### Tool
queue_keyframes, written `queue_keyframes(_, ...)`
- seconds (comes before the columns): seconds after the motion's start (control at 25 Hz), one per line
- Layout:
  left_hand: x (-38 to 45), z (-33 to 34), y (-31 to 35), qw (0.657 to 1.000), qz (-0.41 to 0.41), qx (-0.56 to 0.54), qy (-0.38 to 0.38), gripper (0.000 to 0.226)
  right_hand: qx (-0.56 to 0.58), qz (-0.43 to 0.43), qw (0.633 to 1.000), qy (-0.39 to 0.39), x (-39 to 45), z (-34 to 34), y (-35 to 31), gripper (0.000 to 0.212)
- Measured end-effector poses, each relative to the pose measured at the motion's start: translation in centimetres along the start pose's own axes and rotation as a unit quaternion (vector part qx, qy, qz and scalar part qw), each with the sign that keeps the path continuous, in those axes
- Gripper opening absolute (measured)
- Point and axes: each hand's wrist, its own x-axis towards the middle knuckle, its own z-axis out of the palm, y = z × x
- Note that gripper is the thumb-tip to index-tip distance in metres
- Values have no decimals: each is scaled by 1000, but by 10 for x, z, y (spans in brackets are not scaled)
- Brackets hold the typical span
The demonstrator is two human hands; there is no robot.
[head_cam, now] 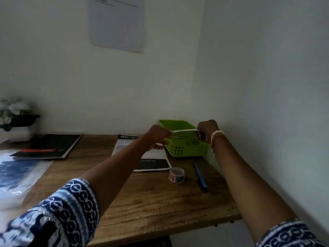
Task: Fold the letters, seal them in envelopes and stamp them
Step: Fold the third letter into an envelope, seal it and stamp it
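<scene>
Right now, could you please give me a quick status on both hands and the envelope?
Left hand, right hand each pinching an end of envelope, edge-on above green basket. Nothing in the way.

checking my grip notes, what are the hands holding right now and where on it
Both hands hold one flat white paper piece, seen edge-on above the green basket: the left hand pinches its left end, the right hand its right end.

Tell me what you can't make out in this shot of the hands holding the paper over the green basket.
Head view only:
- White paper between left hand and right hand: seen edge-on, so letter or envelope unclear.
- Green basket contents: hidden by its walls and the hands.
- Printed sheet text: too small, partly under the left arm.
- Wall notice: top cut off, blurred.
</scene>
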Motion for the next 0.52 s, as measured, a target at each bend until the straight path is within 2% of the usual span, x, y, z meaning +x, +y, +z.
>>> queue_keyframes(0.12,-1,-3,-7,996,51,76,7,29,-28,-6,999,21,14,5,9,31)
queue_keyframes(0.24,-3,-7,-14,988,81,133,10,28,-125,-41,990,42,11,17,14,12)
queue_keyframes(0.36,-10,-10,-20,971,108,214,11,29,-240,-86,964,75,-5,24,16,36)
queue_keyframes(0.52,-30,-30,-27,913,160,375,15,28,-324,-96,936,97,-18,30,22,49)
